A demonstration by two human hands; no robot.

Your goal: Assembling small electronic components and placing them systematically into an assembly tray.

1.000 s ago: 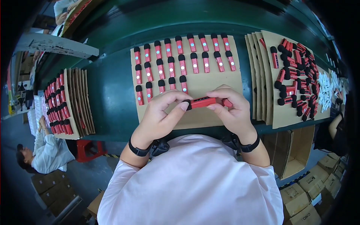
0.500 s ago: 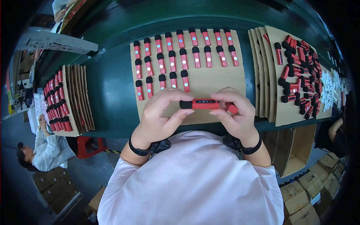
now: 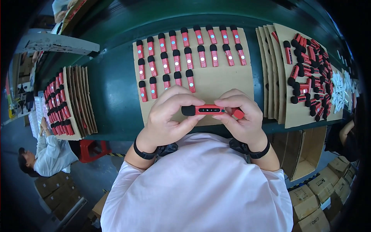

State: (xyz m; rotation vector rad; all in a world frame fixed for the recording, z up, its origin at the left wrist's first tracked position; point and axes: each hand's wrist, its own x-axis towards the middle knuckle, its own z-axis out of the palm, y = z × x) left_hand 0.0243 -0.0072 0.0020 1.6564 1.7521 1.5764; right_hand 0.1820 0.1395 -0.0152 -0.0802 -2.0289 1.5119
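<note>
A small red microphone (image 3: 209, 110) with a black foam head is held level between my two hands, over the near edge of a cardboard sheet (image 3: 216, 81). My left hand (image 3: 168, 112) pinches it close to the foam end. With thumb and forefinger, my right hand (image 3: 241, 112) grips the plain end, where a small green spot shows. A second red piece (image 3: 238, 113) is tucked in the right hand's curled fingers; only its blunt end shows, so its kind is unclear. On the sheet, several like microphones (image 3: 202, 58) lie in rows, pale round dots upward.
To the right, stacked cardboard sheets (image 3: 277, 101) carry a loose heap of red microphones (image 3: 309, 73) beside white small parts (image 3: 338, 91). More sheets with microphones (image 3: 58, 102) stand at left on the green table (image 3: 112, 104). A co-worker (image 3: 48, 152) sits at far left.
The microphone has shifted slightly left and turned a little in my fingers, so its black button strip faces up more. A green spot now shows at its right end.
</note>
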